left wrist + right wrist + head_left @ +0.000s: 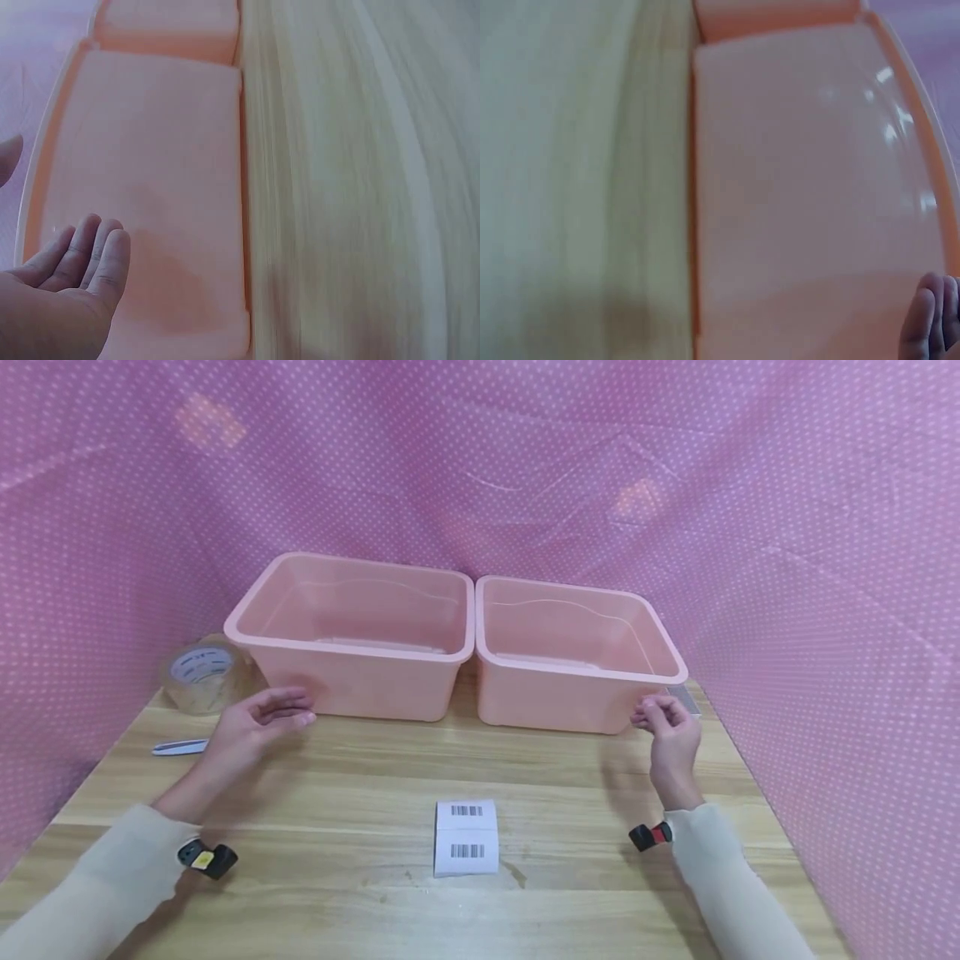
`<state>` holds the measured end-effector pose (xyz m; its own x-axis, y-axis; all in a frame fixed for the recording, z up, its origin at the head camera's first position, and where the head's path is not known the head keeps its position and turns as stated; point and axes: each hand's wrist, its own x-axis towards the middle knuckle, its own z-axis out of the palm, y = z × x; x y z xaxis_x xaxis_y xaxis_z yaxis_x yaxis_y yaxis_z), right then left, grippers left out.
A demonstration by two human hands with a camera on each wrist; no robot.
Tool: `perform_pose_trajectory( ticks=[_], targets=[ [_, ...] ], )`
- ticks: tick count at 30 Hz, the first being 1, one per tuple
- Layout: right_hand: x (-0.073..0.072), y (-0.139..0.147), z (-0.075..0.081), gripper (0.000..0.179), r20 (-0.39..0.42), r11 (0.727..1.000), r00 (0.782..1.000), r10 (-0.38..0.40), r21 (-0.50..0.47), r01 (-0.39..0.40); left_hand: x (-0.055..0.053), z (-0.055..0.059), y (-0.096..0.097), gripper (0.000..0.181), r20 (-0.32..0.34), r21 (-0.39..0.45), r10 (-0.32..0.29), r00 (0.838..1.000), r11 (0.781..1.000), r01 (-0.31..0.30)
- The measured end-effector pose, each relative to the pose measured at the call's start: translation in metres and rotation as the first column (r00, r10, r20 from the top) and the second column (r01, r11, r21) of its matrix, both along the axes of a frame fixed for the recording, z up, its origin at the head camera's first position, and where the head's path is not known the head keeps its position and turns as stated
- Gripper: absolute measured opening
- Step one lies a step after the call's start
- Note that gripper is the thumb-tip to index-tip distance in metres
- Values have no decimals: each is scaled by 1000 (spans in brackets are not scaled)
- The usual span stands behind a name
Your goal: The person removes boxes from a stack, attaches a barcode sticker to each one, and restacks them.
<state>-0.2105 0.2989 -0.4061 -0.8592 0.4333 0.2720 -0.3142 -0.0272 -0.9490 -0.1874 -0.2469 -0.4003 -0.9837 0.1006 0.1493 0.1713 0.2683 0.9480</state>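
Two pink plastic bins stand side by side at the back of the table. My left hand [255, 727] hovers by the front left corner of the left bin [375, 687], fingers extended and relaxed, holding nothing. In the left wrist view the fingers of that hand [75, 292] overlap the bin's front wall [157, 150]. By the front right corner of the right bin [555, 700] is my right hand [673, 739], its fingers loosely bent and holding nothing. Only the fingertips of that hand [934, 319] show in the right wrist view, against the bin wall [810, 165].
White barcode labels [467, 839] lie at the front middle of the wooden table [360, 902]. A roll of clear tape [202, 681] and a slim pale tool [178, 747] are at left. A grey flat item [684, 700] sits behind the right hand. Pink dotted cloth [480, 460] encloses the table.
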Motion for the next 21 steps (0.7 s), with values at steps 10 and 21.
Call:
perform_pose_trajectory(
  ticks=[10, 21],
  targets=[
    [14, -35, -9, 29, 253, 939, 946, 203, 223, -261, 4, 2, 20, 59, 63, -14, -27, 998, 1000, 28],
    [28, -72, -16, 33, 453, 791, 829, 327, 348, -503, 14, -7, 54, 55, 144, -4, -115, 983, 993, 116]
  ],
)
